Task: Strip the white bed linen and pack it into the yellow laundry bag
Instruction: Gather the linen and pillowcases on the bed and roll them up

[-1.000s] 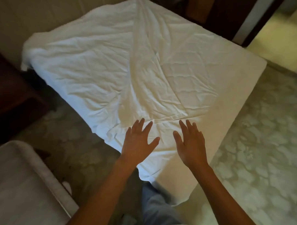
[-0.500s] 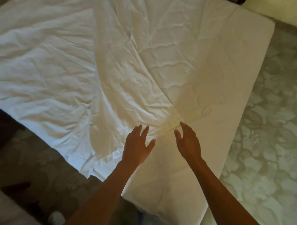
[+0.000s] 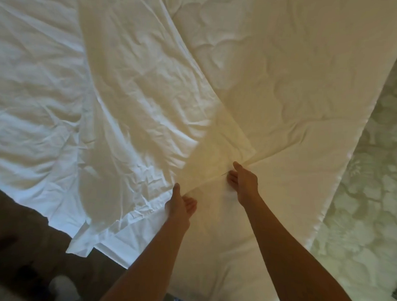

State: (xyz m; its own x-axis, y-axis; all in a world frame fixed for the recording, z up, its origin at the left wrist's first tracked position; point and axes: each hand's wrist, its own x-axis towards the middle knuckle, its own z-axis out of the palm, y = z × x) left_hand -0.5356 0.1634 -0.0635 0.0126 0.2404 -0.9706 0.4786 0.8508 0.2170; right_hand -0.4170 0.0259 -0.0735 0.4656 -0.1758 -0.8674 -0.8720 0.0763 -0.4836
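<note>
A crumpled white sheet lies loose across the bed, folded back diagonally over the quilted mattress cover. Its hemmed edge runs between my two hands. My left hand pinches that edge near the bed's front left side, thumb on top and fingers curled beneath. A little farther in and to the right, my right hand grips the same edge, and the cloth gathers into creases at its fingers. The yellow laundry bag is not in view.
Pale floral-patterned floor runs along the bed's right side. Dark floor lies at the lower left, where a corner of the sheet hangs off the mattress. A pale object sits on the floor near the bottom edge.
Both hands were open above the sheet; they have come down and closed on its hemmed edge. The view has moved closer over the bed.
</note>
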